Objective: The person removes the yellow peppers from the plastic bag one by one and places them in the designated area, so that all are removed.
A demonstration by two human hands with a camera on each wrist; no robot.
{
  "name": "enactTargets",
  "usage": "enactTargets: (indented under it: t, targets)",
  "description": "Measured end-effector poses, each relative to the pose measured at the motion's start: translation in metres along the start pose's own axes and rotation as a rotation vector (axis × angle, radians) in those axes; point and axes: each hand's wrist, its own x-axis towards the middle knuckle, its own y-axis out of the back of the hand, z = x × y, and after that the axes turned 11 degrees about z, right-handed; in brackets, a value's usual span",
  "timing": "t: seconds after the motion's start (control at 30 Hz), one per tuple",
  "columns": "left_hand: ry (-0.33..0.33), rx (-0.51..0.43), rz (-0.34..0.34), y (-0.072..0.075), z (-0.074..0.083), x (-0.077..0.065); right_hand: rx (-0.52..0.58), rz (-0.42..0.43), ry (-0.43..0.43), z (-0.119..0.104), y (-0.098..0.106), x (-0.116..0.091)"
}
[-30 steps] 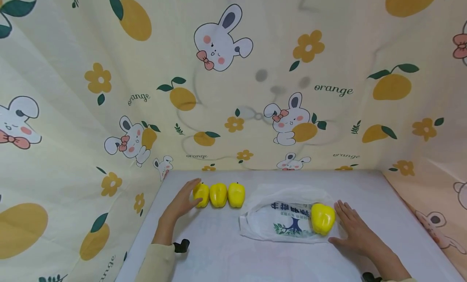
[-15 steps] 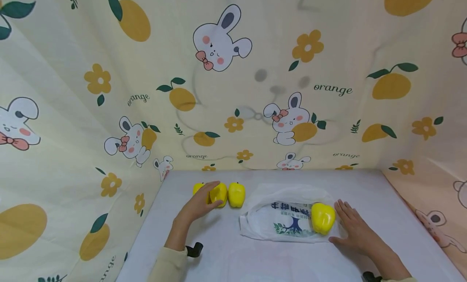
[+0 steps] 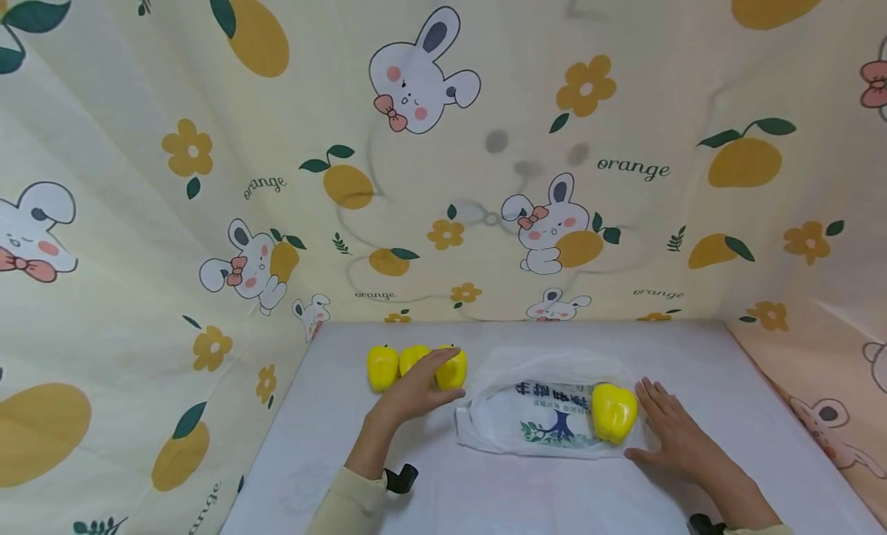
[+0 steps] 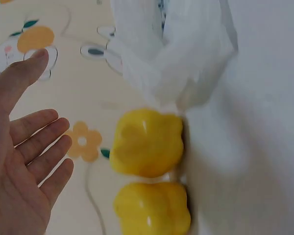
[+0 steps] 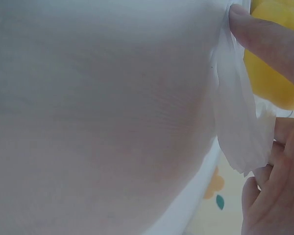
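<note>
Three yellow bell peppers stand in a row at the back left of the table: the left one [image 3: 383, 368], the middle one [image 3: 412, 356] and the right one [image 3: 453, 372]. My left hand [image 3: 416, 390] is held in front of the middle and right peppers, partly hiding them, its fingers extended and thumb spread. In the left wrist view, its palm holds nothing, apart from two peppers [image 4: 147, 142]. A white plastic bag [image 3: 495, 427] with a printed tree lies flat, a fourth pepper [image 3: 614, 413] on its right end. My right hand [image 3: 675, 435] rests beside it, thumb at the bag's edge.
A white cloth covers the table [image 3: 568, 496]. Behind it and at both sides hangs a curtain [image 3: 443, 173] printed with rabbits and oranges. A black wrist strap piece [image 3: 402, 479] sticks out from my left sleeve.
My left hand has moved rightward along the row, from the left pepper past the middle one to the right one. Peppers, bag and right hand have stayed in place.
</note>
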Motion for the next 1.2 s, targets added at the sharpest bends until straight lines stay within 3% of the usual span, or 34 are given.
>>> enactTargets:
  t: [0.33,1.2]
  targets:
    - [-0.030,0.006,-0.074,-0.028,0.028,0.011,0.014,-0.013,0.002,0.001,0.000,0.001]
    - [-0.106,0.025,-0.179,-0.094,0.078,0.034,0.012,0.001,0.017,0.001,-0.001,0.001]
